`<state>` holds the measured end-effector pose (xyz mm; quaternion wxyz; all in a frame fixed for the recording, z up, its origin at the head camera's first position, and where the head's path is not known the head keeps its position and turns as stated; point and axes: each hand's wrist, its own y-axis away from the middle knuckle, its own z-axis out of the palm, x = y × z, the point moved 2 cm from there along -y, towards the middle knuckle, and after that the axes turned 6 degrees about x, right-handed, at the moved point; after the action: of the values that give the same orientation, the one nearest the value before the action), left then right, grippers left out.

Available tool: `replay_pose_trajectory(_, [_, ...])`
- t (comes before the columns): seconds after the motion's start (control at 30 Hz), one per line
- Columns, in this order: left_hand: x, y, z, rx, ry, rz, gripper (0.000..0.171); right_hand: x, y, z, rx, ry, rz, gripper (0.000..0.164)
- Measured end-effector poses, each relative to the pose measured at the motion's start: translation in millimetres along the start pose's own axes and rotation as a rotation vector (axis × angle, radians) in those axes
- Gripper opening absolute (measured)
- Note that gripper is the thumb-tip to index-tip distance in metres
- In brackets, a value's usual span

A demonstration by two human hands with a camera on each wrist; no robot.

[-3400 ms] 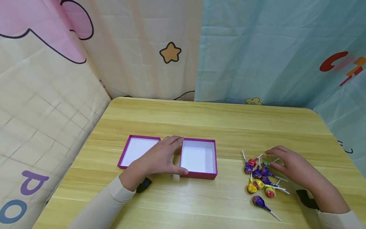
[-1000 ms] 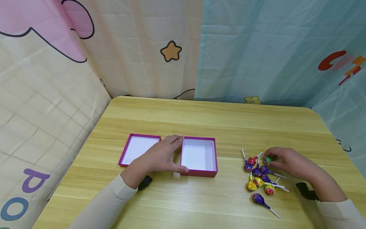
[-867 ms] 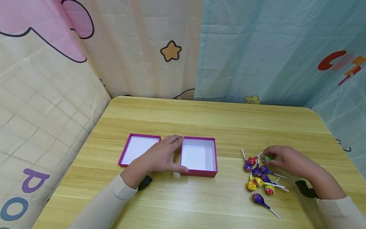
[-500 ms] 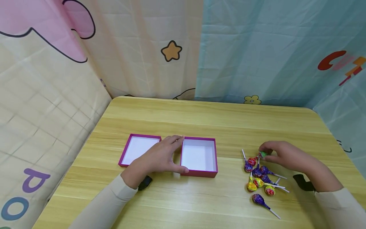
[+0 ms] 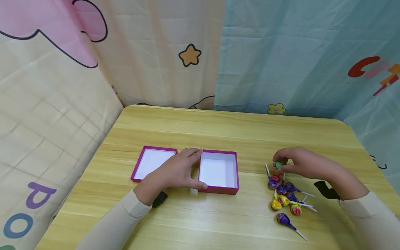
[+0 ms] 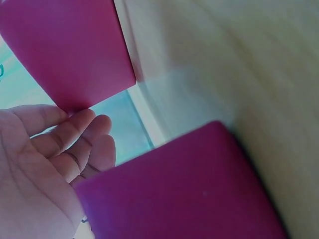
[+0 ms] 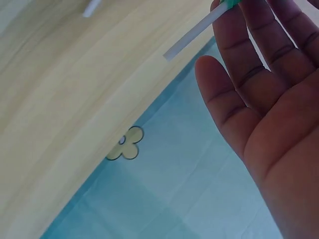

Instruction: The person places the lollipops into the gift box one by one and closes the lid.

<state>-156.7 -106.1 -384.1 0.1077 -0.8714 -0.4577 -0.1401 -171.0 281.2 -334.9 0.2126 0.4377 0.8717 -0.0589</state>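
My left hand (image 5: 175, 170) holds the left side of an open magenta box (image 5: 220, 190) with a white inside, thumb at its front corner and fingers at its back corner. In the left wrist view the fingertips touch a corner of the box (image 6: 75, 55). With thumb and fingers, my right hand (image 5: 307, 163) pinches a green-wrapped lollipop (image 5: 277, 165) just above the far side of a loose pile of lollipops (image 5: 282, 189). The right wrist view shows its white stick (image 7: 192, 40) poking out past the fingers.
A matching shallow lid (image 5: 156, 161) lies inside-up left of the box, partly behind my left hand. One purple lollipop (image 5: 283, 219) lies apart, nearer the front. The wooden table (image 5: 200, 125) ends at printed curtains (image 5: 265, 52) behind and at the sides.
My right hand has taken hold of the green lollipop and moved it left and away from me, off its spot in the pile. The left hand and the box stay put.
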Motion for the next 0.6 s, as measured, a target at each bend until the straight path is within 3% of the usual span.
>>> replay_pose_trajectory(0.43, [1.5, -0.9, -1.0, 0.013, -0.004, 0.026, 0.119, -32.0, -25.5, -6.3, -0.128, 0.003, -0.050, 0.012])
replay_pose_trajectory(0.6, [0.7, -0.2, -0.8, 0.015, -0.005, 0.025, 0.119, -43.4, -36.4, -7.3, -0.155, -0.001, -0.114, 0.010])
